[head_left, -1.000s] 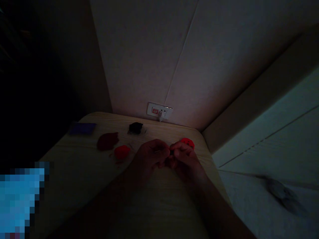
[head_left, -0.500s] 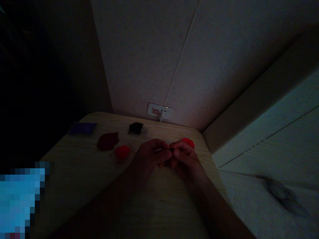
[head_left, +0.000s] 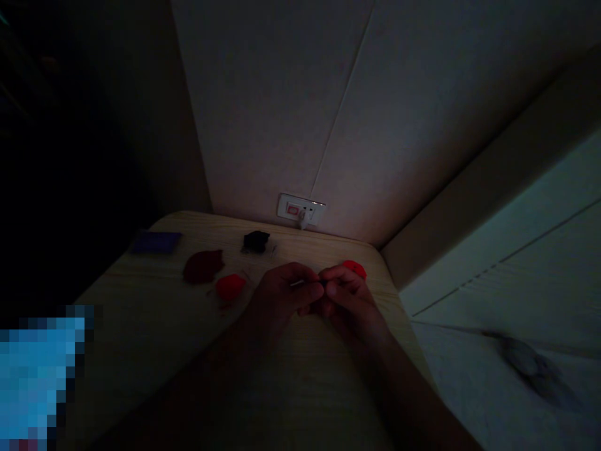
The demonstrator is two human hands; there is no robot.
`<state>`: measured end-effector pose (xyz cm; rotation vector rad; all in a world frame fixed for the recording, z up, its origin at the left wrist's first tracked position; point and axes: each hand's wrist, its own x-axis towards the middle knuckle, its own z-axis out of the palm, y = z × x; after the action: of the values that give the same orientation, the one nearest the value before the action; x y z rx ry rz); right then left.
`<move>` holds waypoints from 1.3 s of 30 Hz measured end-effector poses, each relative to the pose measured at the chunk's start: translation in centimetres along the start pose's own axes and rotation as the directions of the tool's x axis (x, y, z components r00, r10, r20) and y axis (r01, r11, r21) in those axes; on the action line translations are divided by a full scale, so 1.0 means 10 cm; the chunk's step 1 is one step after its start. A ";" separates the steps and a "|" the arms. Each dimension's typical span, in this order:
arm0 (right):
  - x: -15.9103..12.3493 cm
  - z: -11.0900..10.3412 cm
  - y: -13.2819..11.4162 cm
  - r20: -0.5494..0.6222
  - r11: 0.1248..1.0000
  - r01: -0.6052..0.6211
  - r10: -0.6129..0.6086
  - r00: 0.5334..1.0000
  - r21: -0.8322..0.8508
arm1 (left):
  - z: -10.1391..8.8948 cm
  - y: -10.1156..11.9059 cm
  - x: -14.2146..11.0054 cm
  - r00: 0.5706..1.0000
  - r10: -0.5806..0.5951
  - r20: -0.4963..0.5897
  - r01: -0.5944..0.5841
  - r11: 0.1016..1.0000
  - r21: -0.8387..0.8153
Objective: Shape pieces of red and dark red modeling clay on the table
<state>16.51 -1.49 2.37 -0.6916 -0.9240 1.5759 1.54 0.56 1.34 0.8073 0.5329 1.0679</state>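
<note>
Over the wooden tabletop, my left hand and my right hand meet with their fingertips pinched together. A small dark piece shows between the thumbs, too dim to name. Just past my right hand lies a bright red flat round piece with dark spots. Left of my left hand is a bright red lump on what looks like clear wrapping. Beyond it sit a dark red flattened piece and a black lump.
A purple packet lies at the table's far left edge. Behind the table, a wall socket holds a plug. A pale panel rises on the right, with a blurred grey object below it. A pixelated blue patch covers the lower left.
Both hands stay in nearly the same place, fingertips still together. The light on the wall and table differs slightly; the things on the table have not moved.
</note>
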 end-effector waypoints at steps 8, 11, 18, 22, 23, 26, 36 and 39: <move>-0.04 0.04 -0.09 -0.014 0.999 -0.047 0.047 0.999 -0.020 | 0.06 0.07 -0.03 0.999 -0.020 -0.029 0.022 0.999 0.050; -0.04 0.05 -0.11 -0.023 0.999 -0.043 0.042 0.999 -0.017 | 0.06 0.07 -0.03 1.000 -0.013 -0.026 0.014 0.999 0.044; -0.04 0.06 -0.09 -0.019 0.999 -0.051 0.051 0.999 -0.004 | 0.05 0.04 -0.02 0.999 -0.004 -0.041 0.005 1.000 0.020; -0.03 0.05 -0.07 -0.008 0.999 -0.032 0.032 0.999 -0.016 | 0.08 0.08 -0.05 0.996 0.016 -0.092 -0.012 0.999 0.045; -0.03 0.04 -0.06 -0.008 0.999 -0.026 0.026 1.000 -0.024 | 0.09 0.09 -0.05 0.994 0.028 -0.109 -0.021 0.998 0.058; -0.01 0.03 -0.04 -0.018 0.999 -0.009 0.009 1.000 -0.034 | 0.11 0.10 -0.04 0.985 0.075 -0.152 -0.062 0.994 0.085; -0.03 0.03 -0.04 0.010 1.000 -0.020 0.020 1.000 -0.015 | 0.05 0.07 -0.01 0.990 0.045 -0.132 -0.040 0.998 0.038; -0.04 0.03 -0.05 0.011 1.000 -0.020 0.020 1.000 -0.012 | 0.04 0.05 0.01 0.992 0.029 -0.120 -0.025 0.999 0.029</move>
<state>16.57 -1.86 2.94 -0.7030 -0.9379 1.5942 1.53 0.64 2.00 0.7789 0.6411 1.1415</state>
